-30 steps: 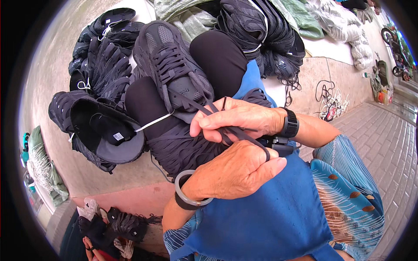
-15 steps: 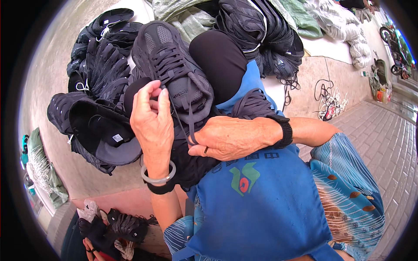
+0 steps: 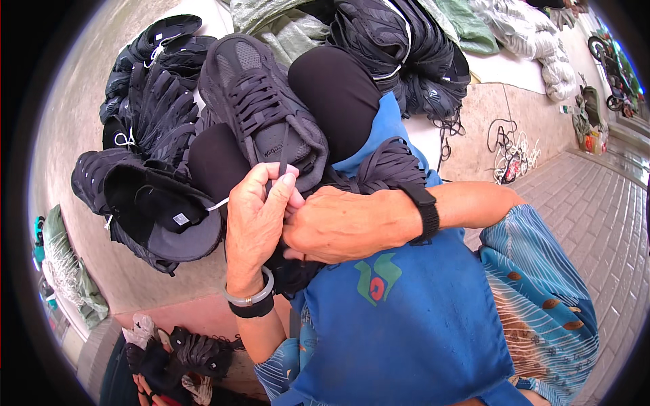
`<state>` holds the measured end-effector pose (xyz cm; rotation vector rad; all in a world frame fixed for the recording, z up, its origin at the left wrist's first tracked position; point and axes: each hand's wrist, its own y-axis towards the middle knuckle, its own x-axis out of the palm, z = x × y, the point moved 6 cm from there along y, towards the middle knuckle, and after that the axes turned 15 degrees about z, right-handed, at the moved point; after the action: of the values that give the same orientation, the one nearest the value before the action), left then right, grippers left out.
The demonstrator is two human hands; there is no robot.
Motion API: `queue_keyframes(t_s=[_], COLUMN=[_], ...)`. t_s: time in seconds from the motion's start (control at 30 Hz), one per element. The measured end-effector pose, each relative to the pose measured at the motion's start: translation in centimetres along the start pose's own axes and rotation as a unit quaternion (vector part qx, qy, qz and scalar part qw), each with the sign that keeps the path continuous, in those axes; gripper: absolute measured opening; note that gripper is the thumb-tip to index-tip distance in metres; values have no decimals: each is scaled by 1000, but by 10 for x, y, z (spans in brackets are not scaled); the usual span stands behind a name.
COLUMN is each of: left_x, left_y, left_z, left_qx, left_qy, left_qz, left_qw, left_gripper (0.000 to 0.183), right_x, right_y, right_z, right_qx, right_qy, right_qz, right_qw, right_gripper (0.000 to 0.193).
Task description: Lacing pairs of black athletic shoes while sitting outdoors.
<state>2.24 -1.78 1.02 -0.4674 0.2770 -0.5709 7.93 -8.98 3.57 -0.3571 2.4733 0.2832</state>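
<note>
A dark grey sneaker (image 3: 233, 71) rests across my knees, toe pointing away, its laces crisscrossed up the front. Near its heel end, my left hand (image 3: 257, 213) pinches a loose end of the shoelace (image 3: 284, 145) between thumb and forefinger. My right hand (image 3: 345, 223) presses up against the left fingertips, its fingers curled; what they grip is mostly hidden behind the left hand. A bundle of dark laces (image 3: 393, 162) lies on my lap just beyond the right wrist. A blue apron (image 3: 413, 325) covers my lap below both hands.
To the left, dark sneakers (image 3: 156, 108) are tied in bundles with white string, and one upturned shoe (image 3: 162, 210) shows its lining. More bundled shoes (image 3: 406, 54) sit at the far side by woven sacks (image 3: 284, 34). Loose cords (image 3: 518, 152) hang against the ledge at right. Another person's hands (image 3: 143, 389) show at lower left.
My left hand has come down and right from the shoe's side to meet my right hand. The lace now runs into the left fingertips. The right hand has shifted slightly left.
</note>
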Motion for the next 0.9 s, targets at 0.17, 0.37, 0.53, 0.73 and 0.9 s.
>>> queue_keyframes(t_s=[0.17, 0.37, 0.53, 0.73, 0.9], left_x=[-21, -23, -21, -10, -8], left_y=[0, 15, 28, 32, 38], left_z=[-4, 5, 22, 33, 33], left_qx=[4, 88, 232, 289, 300], left_qy=[9, 86, 170, 276, 279], left_qz=[51, 109, 240, 222, 218], left_qw=[999, 986, 927, 889, 886], left_gripper=[23, 29, 12, 12, 9], right_x=[-67, -85, -83, -82, -83], right_y=[-1, 17, 28, 40, 37], right_z=[30, 77, 74, 83, 76], right_qx=[52, 25, 9, 21, -55], right_qy=[59, -157, -207, -176, -249], right_qz=[121, 298, 248, 137, 112], right_qw=[989, 941, 946, 974, 961], right_gripper=[20, 10, 12, 14, 19])
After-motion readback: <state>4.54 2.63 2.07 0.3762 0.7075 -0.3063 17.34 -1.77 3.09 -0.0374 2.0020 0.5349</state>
